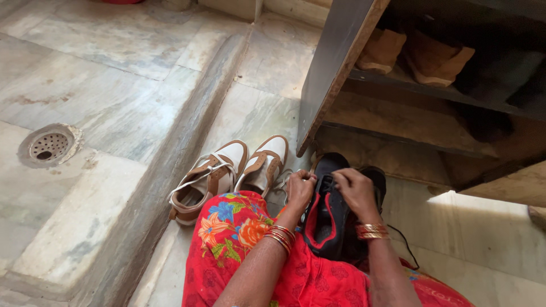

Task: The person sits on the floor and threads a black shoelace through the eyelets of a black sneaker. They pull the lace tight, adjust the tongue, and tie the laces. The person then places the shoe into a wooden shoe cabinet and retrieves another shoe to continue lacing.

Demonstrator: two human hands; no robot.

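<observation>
A black shoe with red lining (325,219) rests on my lap, toe pointing away. My left hand (300,189) pinches its lace at the left side of the tongue. My right hand (354,190) grips the lace and upper on the right side. A second black shoe (376,179) lies just behind it on the floor, mostly hidden by my right hand. A thin black lace (405,245) trails over my right knee. Both wrists wear red and gold bangles.
A pair of white and brown sneakers (227,173) stands on the marble floor left of my knee. A dark wooden shoe rack (341,62) on the right holds tan boots (418,54). A floor drain (50,145) sits beyond a raised stone step (170,165).
</observation>
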